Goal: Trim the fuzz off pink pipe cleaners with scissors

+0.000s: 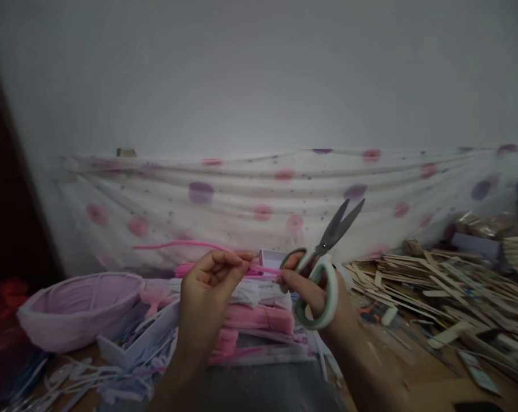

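A bright pink pipe cleaner (173, 244) is pinched between the thumb and fingers of my left hand (207, 292). One length of it sticks out to the left, and pink strands run across to my right hand (313, 294), whose thumb and fingertips close on their ends. White-and-green scissors (323, 248) hang on my right hand by the handle loops, with the blades parted and pointing up and to the right, away from the pipe cleaner. Below and behind my hands lie bundles of pink pipe cleaners (263, 319) and a white bundle (246, 293).
On the left stand a lavender basket (74, 335) and an open box (134, 346) of small items, with white strips in front. Wooden sticks (413, 280) heap up on the right. A dark mat (267, 389) lies nearest me; a dotted sheet (242, 200) hangs behind.
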### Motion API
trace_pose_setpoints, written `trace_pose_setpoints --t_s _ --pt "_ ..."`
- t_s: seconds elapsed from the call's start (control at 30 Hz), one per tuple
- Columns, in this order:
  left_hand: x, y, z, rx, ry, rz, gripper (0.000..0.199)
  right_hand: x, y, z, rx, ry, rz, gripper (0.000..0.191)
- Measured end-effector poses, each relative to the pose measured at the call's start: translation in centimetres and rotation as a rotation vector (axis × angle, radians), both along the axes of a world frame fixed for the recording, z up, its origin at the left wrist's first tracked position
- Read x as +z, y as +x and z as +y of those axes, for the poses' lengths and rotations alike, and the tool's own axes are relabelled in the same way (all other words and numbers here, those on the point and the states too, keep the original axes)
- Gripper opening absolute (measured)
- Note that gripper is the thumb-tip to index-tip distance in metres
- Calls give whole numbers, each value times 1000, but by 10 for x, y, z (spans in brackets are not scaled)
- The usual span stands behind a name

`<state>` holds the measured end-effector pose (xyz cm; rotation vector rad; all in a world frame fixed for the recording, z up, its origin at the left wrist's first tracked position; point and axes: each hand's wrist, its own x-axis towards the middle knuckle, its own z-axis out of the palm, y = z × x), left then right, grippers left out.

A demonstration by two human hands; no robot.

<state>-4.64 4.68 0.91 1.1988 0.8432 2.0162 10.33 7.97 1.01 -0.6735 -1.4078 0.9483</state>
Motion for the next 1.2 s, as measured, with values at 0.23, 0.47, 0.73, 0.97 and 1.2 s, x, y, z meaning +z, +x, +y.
trace_pose_setpoints --t_s 0.23,0.47,0.73,0.97,1.2 --pt "2 7 -1 -86 -76 -144 39 -7 7 -3 28 -22 -94 16" --pt "2 -12 5 40 54 -207 22 -11 37 -1 -74 165 -441 29" --pt "6 -20 -1 110 82 -112 17 -5 50 -12 -245 447 -1055 29" --pt "17 -7 -14 -100 55 -210 24 -9 34 -20 -256 579 -1223 30" --pt "16 2 -18 -40 56 -269 23 -14 21 -22 -332 607 -1186 34"
